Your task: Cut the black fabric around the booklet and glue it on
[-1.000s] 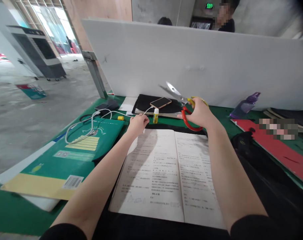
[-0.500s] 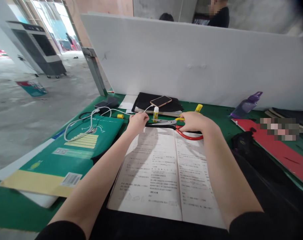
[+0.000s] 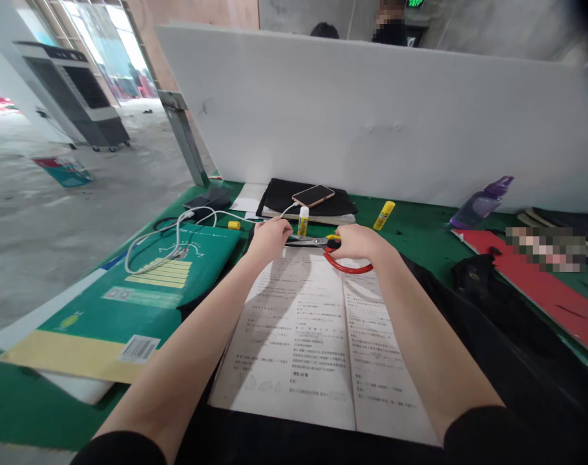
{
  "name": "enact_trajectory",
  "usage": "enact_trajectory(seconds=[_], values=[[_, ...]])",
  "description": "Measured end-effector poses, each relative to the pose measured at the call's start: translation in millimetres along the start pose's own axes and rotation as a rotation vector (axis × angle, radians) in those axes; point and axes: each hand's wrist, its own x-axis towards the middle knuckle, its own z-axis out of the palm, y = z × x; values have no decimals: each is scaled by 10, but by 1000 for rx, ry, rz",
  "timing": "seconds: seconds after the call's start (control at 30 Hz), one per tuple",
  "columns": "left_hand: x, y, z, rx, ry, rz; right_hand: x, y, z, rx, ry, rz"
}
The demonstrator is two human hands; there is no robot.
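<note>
In the head view my right hand (image 3: pixel 359 244) is closed around the handles of a pair of scissors (image 3: pixel 348 265) with red and yellow grips. The blades point left, over the top edge of an open printed book (image 3: pixel 318 336). My left hand (image 3: pixel 272 236) is pinched near the blade tips; what it pinches, if anything, is too small to make out. Just behind the blades stands an uncapped glue stick (image 3: pixel 303 221). Another yellow stick (image 3: pixel 384 215) lies beyond my right hand.
To the left, a white cable (image 3: pixel 178 242) crosses a green book (image 3: pixel 143 294), near a yellow cap (image 3: pixel 234 225). A phone (image 3: pixel 313 195) rests on a black folder (image 3: pixel 279 197) before a white partition (image 3: pixel 371 123). A purple bottle (image 3: pixel 483 203) and red board (image 3: pixel 526 278) are right.
My right hand has shifted left with the scissors, and the blades look closer together. The yellow stick behind it has come into fuller view. My left hand stays nearly in place.
</note>
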Motion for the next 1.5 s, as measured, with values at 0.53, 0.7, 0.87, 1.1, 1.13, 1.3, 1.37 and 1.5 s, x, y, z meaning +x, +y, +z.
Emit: enact_trajectory(seconds=[0.53,0.7,0.87,1.1,1.13,1.3,1.37,1.5], values=[[-4,-11,8,9,-4,5,64,-45,88,84,33,-33],[-4,-10,14,7,-1,9,84,-72,115,98,28,-35],[-8,-3,21,7,0,11,105,-102,125,105,7,-27],[-22,8,37,8,-1,8,142,-125,183,122,19,-24],[-22,7,44,10,3,10,145,-128,190,120,20,-21],[-27,3,91,38,31,39,145,-165,209,107,34,-11],[-37,9,112,51,40,56,146,-186,221,102,27,-3],[-71,43,153,88,55,73,170,-214,273,79,57,-15]])
